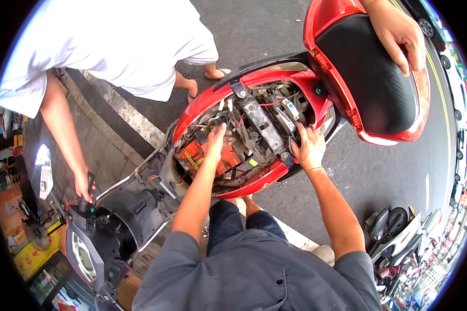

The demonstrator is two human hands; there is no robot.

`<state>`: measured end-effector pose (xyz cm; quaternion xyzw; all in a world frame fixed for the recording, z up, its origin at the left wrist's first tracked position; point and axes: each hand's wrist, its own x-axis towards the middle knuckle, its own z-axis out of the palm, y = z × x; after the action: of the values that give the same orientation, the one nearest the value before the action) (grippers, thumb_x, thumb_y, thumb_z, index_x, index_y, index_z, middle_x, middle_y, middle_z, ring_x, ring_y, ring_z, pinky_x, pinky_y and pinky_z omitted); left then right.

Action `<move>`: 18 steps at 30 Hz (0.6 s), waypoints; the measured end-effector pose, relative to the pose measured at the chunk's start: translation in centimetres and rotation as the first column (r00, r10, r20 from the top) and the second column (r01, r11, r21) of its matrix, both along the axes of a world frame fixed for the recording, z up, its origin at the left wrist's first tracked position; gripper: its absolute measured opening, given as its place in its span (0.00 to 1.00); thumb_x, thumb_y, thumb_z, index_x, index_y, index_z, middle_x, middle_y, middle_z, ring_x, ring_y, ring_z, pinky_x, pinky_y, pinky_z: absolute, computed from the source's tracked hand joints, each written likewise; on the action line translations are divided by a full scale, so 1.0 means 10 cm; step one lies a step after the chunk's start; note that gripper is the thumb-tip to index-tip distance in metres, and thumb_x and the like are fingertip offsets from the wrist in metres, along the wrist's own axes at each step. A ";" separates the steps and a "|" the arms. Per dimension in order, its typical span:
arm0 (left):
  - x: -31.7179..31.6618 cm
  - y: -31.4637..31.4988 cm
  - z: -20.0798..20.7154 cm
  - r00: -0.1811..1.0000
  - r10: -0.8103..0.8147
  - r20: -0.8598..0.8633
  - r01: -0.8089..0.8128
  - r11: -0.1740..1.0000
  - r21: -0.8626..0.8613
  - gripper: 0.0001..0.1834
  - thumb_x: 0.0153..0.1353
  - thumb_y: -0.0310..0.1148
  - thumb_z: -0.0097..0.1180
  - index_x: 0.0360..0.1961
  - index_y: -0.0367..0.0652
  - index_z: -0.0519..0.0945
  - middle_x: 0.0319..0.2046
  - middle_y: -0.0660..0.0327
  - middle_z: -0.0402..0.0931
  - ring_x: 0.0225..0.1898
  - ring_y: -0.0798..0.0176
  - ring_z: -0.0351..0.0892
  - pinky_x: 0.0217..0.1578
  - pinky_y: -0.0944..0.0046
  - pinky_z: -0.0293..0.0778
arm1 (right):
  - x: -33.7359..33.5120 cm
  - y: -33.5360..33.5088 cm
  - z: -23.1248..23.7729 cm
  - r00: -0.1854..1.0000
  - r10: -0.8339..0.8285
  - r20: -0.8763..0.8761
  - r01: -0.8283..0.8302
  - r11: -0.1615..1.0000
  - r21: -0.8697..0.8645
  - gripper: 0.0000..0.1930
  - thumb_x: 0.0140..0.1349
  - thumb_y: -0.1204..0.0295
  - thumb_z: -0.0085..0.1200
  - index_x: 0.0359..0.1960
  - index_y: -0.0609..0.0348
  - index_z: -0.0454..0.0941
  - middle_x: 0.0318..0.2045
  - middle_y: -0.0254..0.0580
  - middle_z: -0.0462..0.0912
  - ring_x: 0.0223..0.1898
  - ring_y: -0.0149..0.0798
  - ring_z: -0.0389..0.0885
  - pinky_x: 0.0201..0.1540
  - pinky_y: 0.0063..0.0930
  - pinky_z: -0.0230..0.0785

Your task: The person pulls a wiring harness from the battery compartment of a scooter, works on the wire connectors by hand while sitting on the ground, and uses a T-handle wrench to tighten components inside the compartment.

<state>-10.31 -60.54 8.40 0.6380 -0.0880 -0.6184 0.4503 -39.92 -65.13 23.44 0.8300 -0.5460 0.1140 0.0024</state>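
The red scooter's body [254, 192] lies open before me, showing wires, a metal bracket [263, 126] and a red battery-like box [227, 161]. My left hand [218, 140] reaches in over that box, fingers bent and closed among dark wires; what they pinch is hidden. On the far side of the bracket, my right hand [310, 149] curls over the inner right edge of the opening. Its fingers are closed around or against a dark part that I cannot make out. A white-and-blue labelled piece [290, 108] sits just beyond that hand.
A co-worker in white [124, 46] stands across the scooter, one hand [84, 187] on the handlebar grip, the other hand [399, 39] on the black-padded red rear box [373, 78]. The dashboard [83, 256] is at lower left. Parked scooters [399, 233] stand to the right.
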 end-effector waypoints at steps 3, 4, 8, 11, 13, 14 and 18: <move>-0.10 0.15 -0.05 1.000 -0.014 -0.017 0.013 0.999 -0.038 0.23 0.64 0.47 0.62 0.51 0.43 0.75 0.37 0.61 0.80 0.30 0.67 0.81 0.29 0.67 0.76 | 0.04 -0.02 0.04 1.000 -0.017 -0.006 0.017 1.000 0.023 0.30 0.44 0.64 0.67 0.54 0.51 0.76 0.32 0.39 0.76 0.41 0.46 0.77 0.50 0.41 0.69; -0.12 0.18 -0.10 0.999 -0.040 -0.001 0.040 0.999 -0.033 0.22 0.64 0.46 0.62 0.52 0.43 0.76 0.38 0.62 0.81 0.31 0.68 0.81 0.29 0.67 0.76 | 0.04 -0.03 0.04 1.000 -0.009 -0.006 0.010 1.000 0.014 0.30 0.44 0.64 0.67 0.54 0.51 0.76 0.32 0.39 0.76 0.41 0.46 0.77 0.49 0.41 0.69; -0.26 0.16 -0.21 0.980 -0.161 0.115 0.163 0.987 -0.006 0.17 0.67 0.41 0.58 0.52 0.44 0.76 0.37 0.62 0.82 0.30 0.69 0.80 0.30 0.68 0.75 | 0.03 -0.02 0.01 1.000 -0.010 -0.013 0.010 1.000 0.006 0.31 0.44 0.66 0.66 0.55 0.51 0.75 0.33 0.40 0.77 0.41 0.46 0.76 0.44 0.39 0.67; -0.24 0.16 -0.34 0.924 -0.273 0.269 0.293 0.955 -0.039 0.15 0.70 0.39 0.54 0.51 0.41 0.76 0.36 0.61 0.83 0.30 0.69 0.81 0.30 0.69 0.74 | 0.04 -0.01 -0.01 0.999 -0.043 -0.027 0.044 0.998 0.035 0.32 0.45 0.66 0.66 0.56 0.49 0.74 0.34 0.39 0.76 0.42 0.47 0.76 0.44 0.39 0.67; -0.24 0.16 -0.36 0.906 -0.276 0.320 0.314 0.947 -0.073 0.19 0.70 0.42 0.53 0.54 0.40 0.75 0.37 0.59 0.83 0.32 0.65 0.82 0.34 0.64 0.75 | 0.06 -0.03 -0.01 0.998 -0.056 -0.036 0.058 0.998 0.034 0.31 0.44 0.63 0.67 0.54 0.49 0.76 0.33 0.38 0.77 0.42 0.45 0.76 0.45 0.39 0.68; -0.24 0.17 -0.37 0.897 -0.276 0.345 0.325 0.942 -0.090 0.21 0.70 0.44 0.52 0.55 0.39 0.74 0.37 0.57 0.84 0.33 0.64 0.82 0.37 0.62 0.75 | 0.06 -0.01 -0.02 0.998 -0.056 -0.039 0.057 0.998 0.037 0.30 0.45 0.63 0.67 0.54 0.49 0.76 0.33 0.38 0.77 0.41 0.45 0.76 0.45 0.39 0.68; -0.24 0.04 -0.18 0.970 -0.226 0.094 0.227 0.974 -0.007 0.22 0.69 0.49 0.54 0.50 0.41 0.76 0.32 0.60 0.82 0.26 0.67 0.80 0.26 0.65 0.74 | 0.05 -0.01 -0.02 0.998 -0.060 -0.034 0.061 0.998 0.032 0.30 0.45 0.63 0.67 0.54 0.50 0.76 0.33 0.38 0.77 0.41 0.45 0.76 0.46 0.39 0.68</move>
<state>-12.75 -60.15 6.60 0.6478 -0.1866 -0.6347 0.3778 -39.44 -65.19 23.25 0.8149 -0.5725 0.0909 0.0011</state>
